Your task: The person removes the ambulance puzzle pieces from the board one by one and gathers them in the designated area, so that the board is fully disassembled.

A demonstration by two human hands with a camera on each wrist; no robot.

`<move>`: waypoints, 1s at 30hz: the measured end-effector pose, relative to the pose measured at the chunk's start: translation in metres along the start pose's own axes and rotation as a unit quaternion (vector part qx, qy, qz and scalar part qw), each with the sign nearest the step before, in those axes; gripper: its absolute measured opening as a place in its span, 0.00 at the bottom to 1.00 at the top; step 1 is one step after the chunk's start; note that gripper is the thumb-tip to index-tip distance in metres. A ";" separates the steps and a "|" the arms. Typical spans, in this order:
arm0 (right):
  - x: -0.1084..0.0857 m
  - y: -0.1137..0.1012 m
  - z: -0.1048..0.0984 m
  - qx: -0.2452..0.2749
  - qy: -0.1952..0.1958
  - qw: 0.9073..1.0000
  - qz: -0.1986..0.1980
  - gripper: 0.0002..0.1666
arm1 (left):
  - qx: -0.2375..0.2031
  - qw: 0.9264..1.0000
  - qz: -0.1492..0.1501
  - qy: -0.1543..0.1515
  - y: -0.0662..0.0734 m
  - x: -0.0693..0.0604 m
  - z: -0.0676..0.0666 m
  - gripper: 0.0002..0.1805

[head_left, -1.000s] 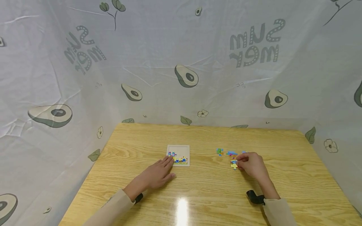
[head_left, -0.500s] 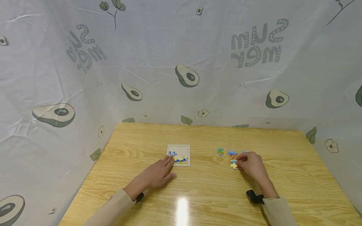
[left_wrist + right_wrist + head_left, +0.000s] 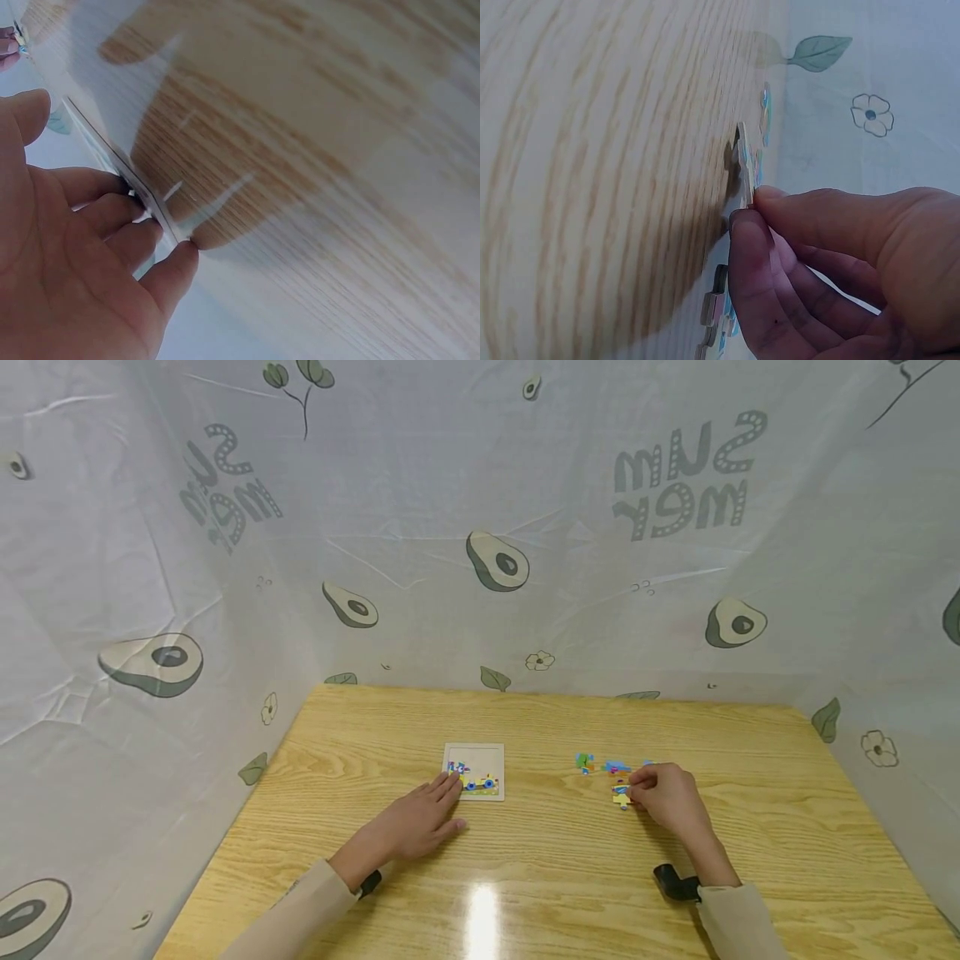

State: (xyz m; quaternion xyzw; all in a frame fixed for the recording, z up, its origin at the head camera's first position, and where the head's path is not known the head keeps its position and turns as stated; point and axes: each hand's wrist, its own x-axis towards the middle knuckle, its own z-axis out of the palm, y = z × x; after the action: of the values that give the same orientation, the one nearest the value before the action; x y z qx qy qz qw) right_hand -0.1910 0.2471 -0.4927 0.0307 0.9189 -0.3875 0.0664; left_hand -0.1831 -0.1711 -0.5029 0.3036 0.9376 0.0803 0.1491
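A pale square puzzle tray [image 3: 475, 755] lies left of the table's middle. Joined pieces showing a yellow vehicle with blue wheels [image 3: 480, 783] fill its lower part. My left hand [image 3: 422, 820] rests with extended fingers on the tray's lower-left corner; from the left wrist, fingertips touch the tray's edge [image 3: 120, 161]. To the right, my right hand [image 3: 670, 799] pinches a yellow-and-blue jigsaw piece [image 3: 622, 797] between thumb and forefinger. The right wrist view shows this thin piece [image 3: 744, 166] edge-on, raised off the wood. My right fingers hide part of it.
Loose jigsaw pieces lie just beyond the right hand: a green one [image 3: 584, 762], a blue one with pink and orange [image 3: 617, 767], and others partly hidden by the fingers. The wooden table [image 3: 540, 860] meets a pale patterned curtain [image 3: 420, 643] at the back and sides.
The head view has shifted very slightly. My left hand stays on the tray, and my right hand keeps its pinch on the jigsaw piece with hardly any movement.
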 end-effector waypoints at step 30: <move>-0.001 -0.001 0.002 -0.052 -0.011 0.998 -0.039 0.11 | 0.003 1.000 0.000 0.000 0.000 0.000 0.000 0.39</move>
State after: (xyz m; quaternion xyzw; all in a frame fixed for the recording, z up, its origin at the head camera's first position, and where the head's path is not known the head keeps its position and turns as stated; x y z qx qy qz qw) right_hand -0.1895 0.2451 -0.4935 -0.0132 0.9376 -0.3417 0.0627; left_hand -0.1832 -0.1708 -0.5033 0.3037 0.9379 0.0776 0.1485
